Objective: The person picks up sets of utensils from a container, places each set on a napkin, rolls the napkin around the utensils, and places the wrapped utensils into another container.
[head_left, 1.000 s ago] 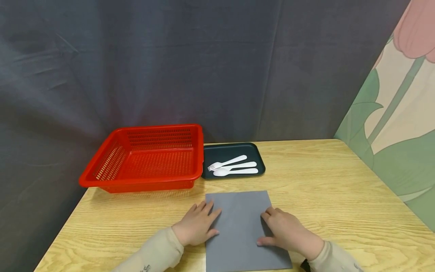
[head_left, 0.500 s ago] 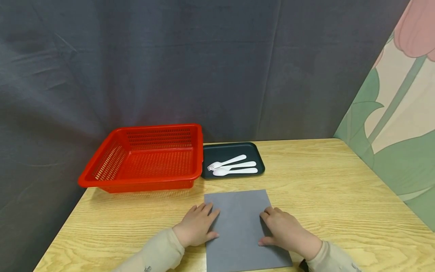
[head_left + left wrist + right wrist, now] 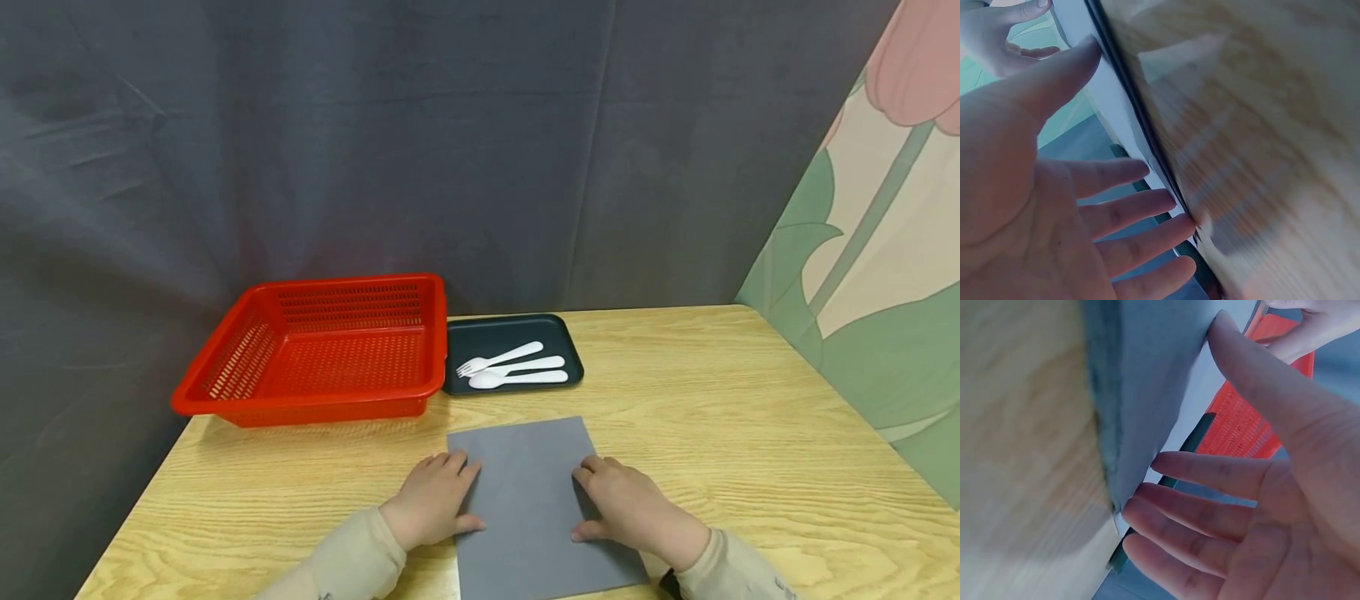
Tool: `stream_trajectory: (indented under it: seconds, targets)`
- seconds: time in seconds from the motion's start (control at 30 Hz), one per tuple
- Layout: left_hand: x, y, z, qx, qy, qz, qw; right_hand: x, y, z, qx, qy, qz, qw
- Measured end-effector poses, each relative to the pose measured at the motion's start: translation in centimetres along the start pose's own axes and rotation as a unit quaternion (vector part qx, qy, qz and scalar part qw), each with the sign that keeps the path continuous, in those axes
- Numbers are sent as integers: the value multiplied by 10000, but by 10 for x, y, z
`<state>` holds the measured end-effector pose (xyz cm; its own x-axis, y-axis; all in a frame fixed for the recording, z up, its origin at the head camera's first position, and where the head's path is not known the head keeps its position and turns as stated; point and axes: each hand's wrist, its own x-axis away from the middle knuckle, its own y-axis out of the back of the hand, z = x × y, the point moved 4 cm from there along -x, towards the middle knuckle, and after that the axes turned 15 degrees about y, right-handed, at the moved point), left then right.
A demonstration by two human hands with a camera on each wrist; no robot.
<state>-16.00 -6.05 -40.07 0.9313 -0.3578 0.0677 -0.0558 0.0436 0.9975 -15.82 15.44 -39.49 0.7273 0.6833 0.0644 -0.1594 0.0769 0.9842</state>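
A flat grey rectangular sheet (image 3: 525, 517) lies on the wooden table close to the person; its material is hard to tell. My left hand (image 3: 433, 500) rests on its left edge, fingertips and thumb touching the top. On the right edge, my right hand (image 3: 628, 508) touches the sheet with its fingers and thumb spread apart. From the left wrist view, the left fingers (image 3: 1141, 244) look extended along the sheet's dark edge. The right wrist view has the right fingers (image 3: 1191, 515) extended against the sheet's side. Neither hand grips anything.
A red plastic basket (image 3: 322, 408) stands at the back left of the table (image 3: 712, 400). Beside it is a dark tray (image 3: 480, 332) with a white fork (image 3: 502, 358), a white spoon (image 3: 521, 379) and another white utensil between them. A dark curtain (image 3: 420, 150) hangs behind.
The grey sheet has turned slightly counter-clockwise, its far edge shifting left. Both hands stay on its edges, nearly where they were. The basket and tray have not moved.
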Motion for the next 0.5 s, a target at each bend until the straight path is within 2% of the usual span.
stream_trajectory:
  seconds: [0.13,0.37,0.5]
  targets:
    - [1,1,-1,1,13,-157,9999,0,1,-1,-20,-14,31,10000]
    - [2,2,-2,-4,83,-90,9999,0,1,-3,-120,20,124,9998]
    - [2,1,-3,-105,69,-188,9997,0,1,-4,-120,91,124,9998]
